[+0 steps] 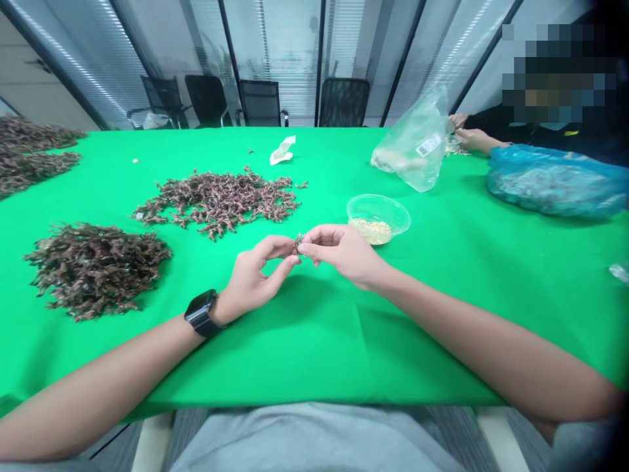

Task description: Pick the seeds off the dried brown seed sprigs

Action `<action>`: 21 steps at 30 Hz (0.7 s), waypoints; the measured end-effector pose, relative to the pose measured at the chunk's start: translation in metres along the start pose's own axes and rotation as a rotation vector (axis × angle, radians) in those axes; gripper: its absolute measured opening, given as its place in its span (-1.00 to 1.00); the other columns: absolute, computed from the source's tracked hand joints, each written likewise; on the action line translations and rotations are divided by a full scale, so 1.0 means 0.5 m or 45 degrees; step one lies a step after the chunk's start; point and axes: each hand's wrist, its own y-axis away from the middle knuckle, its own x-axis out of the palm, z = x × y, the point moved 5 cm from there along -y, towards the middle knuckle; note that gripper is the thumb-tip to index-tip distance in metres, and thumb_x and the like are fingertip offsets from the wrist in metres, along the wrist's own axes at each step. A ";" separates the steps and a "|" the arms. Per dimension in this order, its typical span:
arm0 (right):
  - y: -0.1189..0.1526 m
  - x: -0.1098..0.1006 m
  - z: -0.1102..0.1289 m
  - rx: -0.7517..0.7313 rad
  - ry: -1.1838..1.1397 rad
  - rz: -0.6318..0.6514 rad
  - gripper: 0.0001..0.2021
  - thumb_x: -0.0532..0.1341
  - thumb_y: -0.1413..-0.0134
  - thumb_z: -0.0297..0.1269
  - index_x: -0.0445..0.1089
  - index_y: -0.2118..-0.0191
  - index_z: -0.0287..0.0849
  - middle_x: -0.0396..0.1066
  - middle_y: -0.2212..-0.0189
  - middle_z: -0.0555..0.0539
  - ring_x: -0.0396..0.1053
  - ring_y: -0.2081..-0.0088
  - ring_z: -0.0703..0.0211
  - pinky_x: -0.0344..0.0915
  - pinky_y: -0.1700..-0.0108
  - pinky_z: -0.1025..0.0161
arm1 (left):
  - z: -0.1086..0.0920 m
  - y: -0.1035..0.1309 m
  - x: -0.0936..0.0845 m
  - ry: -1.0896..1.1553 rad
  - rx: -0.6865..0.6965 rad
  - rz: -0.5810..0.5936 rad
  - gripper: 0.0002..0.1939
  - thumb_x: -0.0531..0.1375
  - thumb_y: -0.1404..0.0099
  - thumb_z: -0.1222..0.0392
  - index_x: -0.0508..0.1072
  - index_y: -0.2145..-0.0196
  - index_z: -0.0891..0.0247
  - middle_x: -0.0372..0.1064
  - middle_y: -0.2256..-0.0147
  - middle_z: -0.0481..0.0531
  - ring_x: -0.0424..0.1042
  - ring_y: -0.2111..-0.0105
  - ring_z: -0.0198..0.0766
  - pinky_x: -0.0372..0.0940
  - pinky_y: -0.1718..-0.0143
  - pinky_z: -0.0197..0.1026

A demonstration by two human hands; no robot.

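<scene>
One head-worn camera looks forward and down, close over the green table [314,341], toward far chairs [260,101].

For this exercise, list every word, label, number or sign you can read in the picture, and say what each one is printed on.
No text can be read.
White label on the clear plastic bag: dark print, too small and blurred to read.
Watch on the left wrist: screen dark, nothing shown.
Crumpled white paper on the green table: no legible print.
</scene>
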 end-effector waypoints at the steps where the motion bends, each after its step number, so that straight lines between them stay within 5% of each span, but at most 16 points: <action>1: 0.001 0.001 0.003 -0.011 0.005 -0.011 -0.68 0.46 0.16 -0.06 0.51 0.41 -0.22 0.50 0.44 -0.03 0.32 0.47 0.32 0.29 0.40 0.32 | -0.001 0.000 0.000 0.001 -0.006 -0.004 -0.72 0.25 -0.34 0.07 0.43 0.05 0.24 0.57 0.13 0.15 0.60 0.16 -0.12 0.46 0.03 -0.12; 12: 0.011 0.003 0.013 -0.159 0.180 -0.129 -0.82 0.35 0.01 -0.19 0.55 0.39 -0.22 0.56 0.40 -0.07 0.44 0.39 0.23 0.37 0.29 0.27 | 0.005 -0.002 0.001 0.008 -0.014 -0.007 -0.72 0.24 -0.35 0.07 0.42 0.04 0.24 0.57 0.12 0.15 0.60 0.16 -0.11 0.47 0.03 -0.11; 21: 0.006 0.003 -0.007 0.106 -0.014 -0.041 -0.72 0.39 0.05 -0.08 0.49 0.45 -0.23 0.44 0.51 0.01 0.25 0.51 0.37 0.23 0.40 0.33 | -0.011 -0.001 -0.006 -0.164 0.138 -0.015 -0.73 0.23 -0.35 0.10 0.41 0.04 0.23 0.57 0.13 0.11 0.59 0.16 -0.18 0.46 0.05 -0.18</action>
